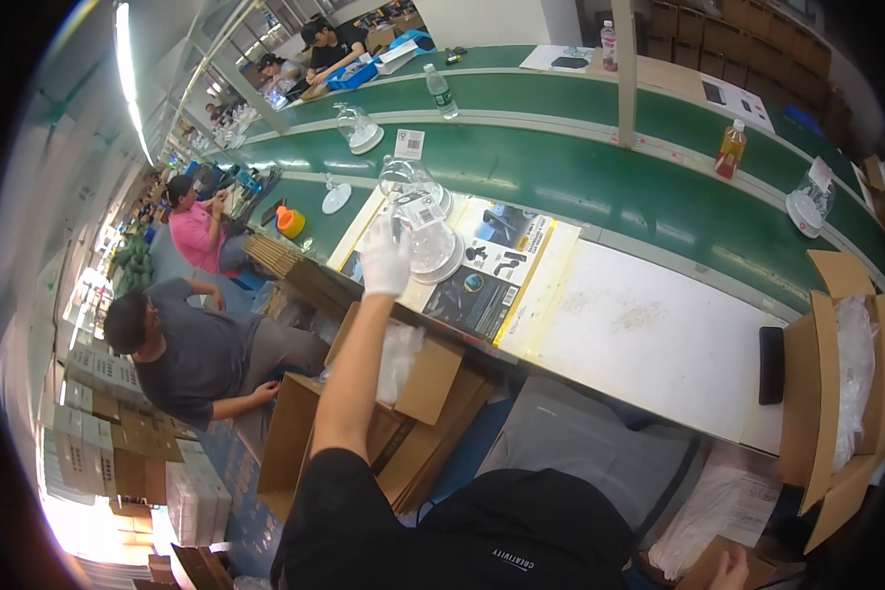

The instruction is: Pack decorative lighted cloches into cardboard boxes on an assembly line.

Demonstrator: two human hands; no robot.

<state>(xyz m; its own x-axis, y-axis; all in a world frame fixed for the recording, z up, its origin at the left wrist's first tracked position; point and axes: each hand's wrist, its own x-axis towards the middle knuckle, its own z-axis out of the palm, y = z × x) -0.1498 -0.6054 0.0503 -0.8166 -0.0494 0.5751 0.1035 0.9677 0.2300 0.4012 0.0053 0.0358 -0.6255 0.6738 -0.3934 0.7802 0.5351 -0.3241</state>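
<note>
My left hand (385, 260), in a white glove, is stretched out over the bench with its fingers extended. Its fingertips are at a clear dome-shaped item (431, 258) on a round white base, which carries a printed label. Right behind it stands a similar clear dome (403, 175) with a tag on top. Both rest on flat printed packaging sheets (474, 295). Low at the right edge, my right hand (729, 570) shows only in part, its fingers closed at the edge of a brown cardboard piece (700, 568).
An open carton (824, 393) with plastic bags stands at the bench's right end, beside a black phone-like object (772, 366). Another open carton (423, 379) sits below my left arm. A green conveyor (560, 182) carries more domes. A person (202, 344) sits at left.
</note>
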